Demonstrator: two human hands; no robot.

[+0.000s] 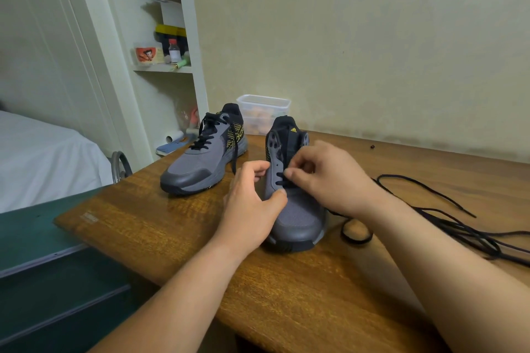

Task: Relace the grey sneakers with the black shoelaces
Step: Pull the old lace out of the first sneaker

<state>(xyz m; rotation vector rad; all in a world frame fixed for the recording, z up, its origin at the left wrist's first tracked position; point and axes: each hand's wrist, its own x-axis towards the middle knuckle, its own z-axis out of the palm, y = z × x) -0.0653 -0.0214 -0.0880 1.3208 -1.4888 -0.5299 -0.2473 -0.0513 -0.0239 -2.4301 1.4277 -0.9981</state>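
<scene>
Two grey sneakers stand on the wooden table (160, 226). The left sneaker (198, 163) is laced with a black lace. The right sneaker (295, 209) faces me with most eyelets bare and one black bar of lace across its lowest eyelets. My left hand (252, 203) grips that shoe's left side, thumb on the vamp. My right hand (324, 175) pinches the black shoelace (447, 223) at the eyelets, and the rest of the lace trails in loops over the table to the right.
A clear plastic box (263, 112) stands behind the shoes against the wall. A small dark object (372, 147) lies on the table at the back right. A green surface (43, 238) adjoins the table's left edge, with a bed and shelves beyond.
</scene>
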